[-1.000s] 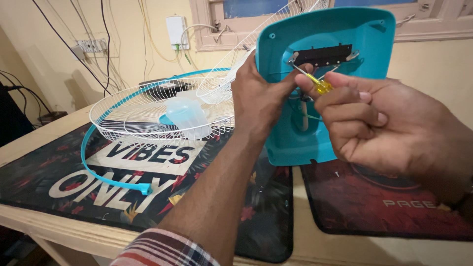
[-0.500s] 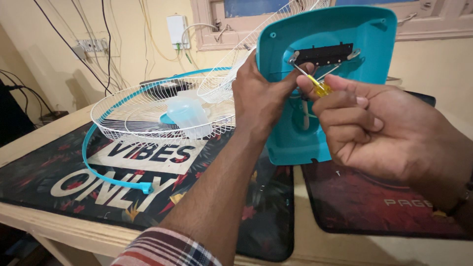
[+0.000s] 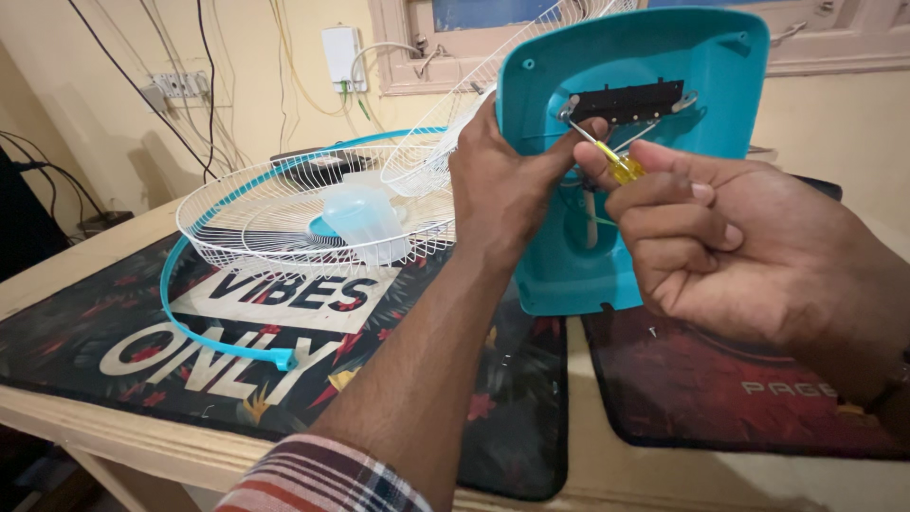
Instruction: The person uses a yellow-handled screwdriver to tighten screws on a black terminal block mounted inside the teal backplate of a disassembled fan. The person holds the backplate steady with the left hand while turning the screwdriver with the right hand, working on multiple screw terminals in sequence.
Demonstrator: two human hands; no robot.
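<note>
A teal plastic fan base [image 3: 664, 57] stands tilted on edge, its hollow underside facing me. A black switch strip [image 3: 626, 100] is fixed near its top. My left hand [image 3: 502, 185] grips the base's left edge, fingers reaching in toward the strip. My right hand [image 3: 730, 246] holds a small yellow-handled screwdriver [image 3: 611, 161], its metal tip at the strip's left end. My left forearm crosses the mat from a plaid sleeve [image 3: 313, 479].
A white wire fan grille [image 3: 284, 213] with a pale blue blade hub lies on a dark printed mat [image 3: 142, 351], with a loose teal rim ring [image 3: 204, 332] hanging off it. A second grille leans behind the base. A dark red mat [image 3: 720, 398] lies at right. Cables and sockets hang on the wall.
The base and both hands have shifted very slightly; the screwdriver tip stays at the strip's left end.
</note>
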